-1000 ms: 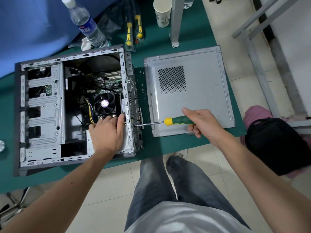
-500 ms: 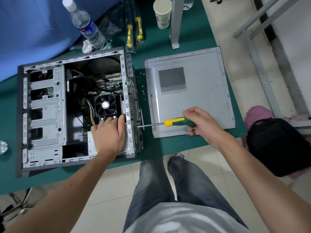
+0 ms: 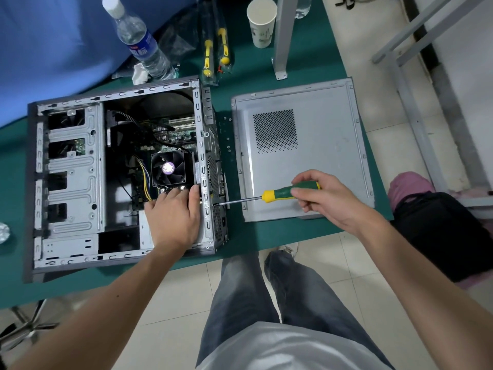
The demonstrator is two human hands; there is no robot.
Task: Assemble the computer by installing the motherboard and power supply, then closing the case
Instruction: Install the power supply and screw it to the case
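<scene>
The open computer case (image 3: 120,177) lies on its side on the green bench (image 3: 256,236), filling the 9 o'clock half of the view. Inside it the motherboard (image 3: 170,134) shows toward 12 o'clock, with the black cooler fan (image 3: 168,168) near the case's middle. The power supply (image 3: 145,231) sits in the case's 5 o'clock corner (mostly hidden under the hand).

The left hand (image 3: 173,217) rests flat on the power supply, fingers straight and close together, pointing to 12 o'clock, thumb against the case's rear rail.

The right hand (image 3: 325,201) is curled around the green-and-yellow handle of a screwdriver (image 3: 266,196); its shaft runs toward 9 o'clock and its tip meets the case's rear wall just beside the power supply. Whether a screw sits at the tip is too small to tell.

The removed side panel (image 3: 320,134) lies flat on the bench at 3 o'clock of the case, beneath the screwdriver and the right hand.

Toward 12 o'clock stand a water bottle (image 3: 141,41) and a paper cup (image 3: 261,22), with two packaged yellow-handled tools (image 3: 214,49) between them. A black bag (image 3: 440,236) lies on the floor at 4 o'clock.
</scene>
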